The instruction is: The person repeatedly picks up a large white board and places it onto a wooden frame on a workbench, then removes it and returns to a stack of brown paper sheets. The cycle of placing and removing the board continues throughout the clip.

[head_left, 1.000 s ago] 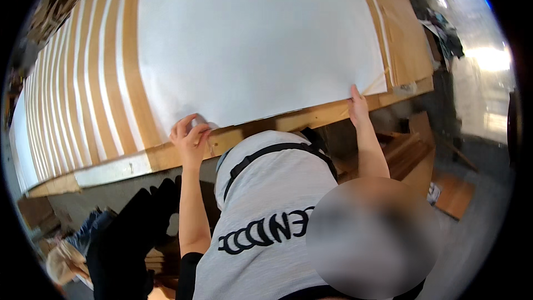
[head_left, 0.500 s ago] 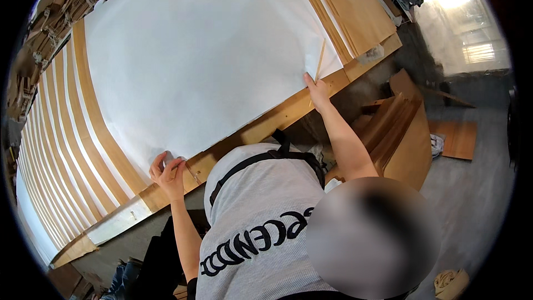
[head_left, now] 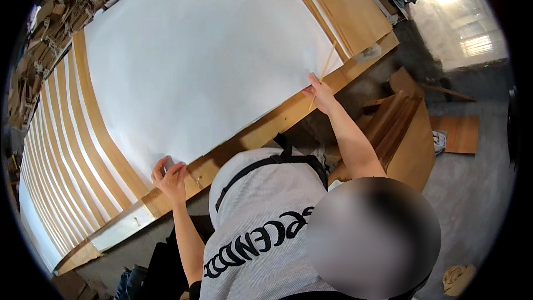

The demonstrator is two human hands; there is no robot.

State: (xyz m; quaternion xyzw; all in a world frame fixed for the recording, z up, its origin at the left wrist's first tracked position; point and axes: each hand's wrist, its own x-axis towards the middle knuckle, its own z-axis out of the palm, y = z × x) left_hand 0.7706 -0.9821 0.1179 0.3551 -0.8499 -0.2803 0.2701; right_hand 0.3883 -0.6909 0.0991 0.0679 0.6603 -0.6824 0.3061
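Observation:
A large white sheet lies across the worktable, its near edge running along a wooden board. My left hand is at the sheet's near left part, thumb and fingers bent in a pinch at its edge. At the near right corner, my right hand holds a thin, pale wooden stick. The stick slants up and away past the thumb, and its lower end sticks out below the fingers. My right fingertips also touch or nearly touch the sheet's edge; the exact contact is hidden.
Brown and white strips of layered sheets fan out at left; more brown sheets lie at right. Bundled brown cardboard lines the far left. Below the table at right stand brown boards, near a flat wooden panel on the floor.
My right hand has shifted slightly right and down, and the stick's upper end has swung right. My left hand has sunk a little and remains at the sheet's edge.

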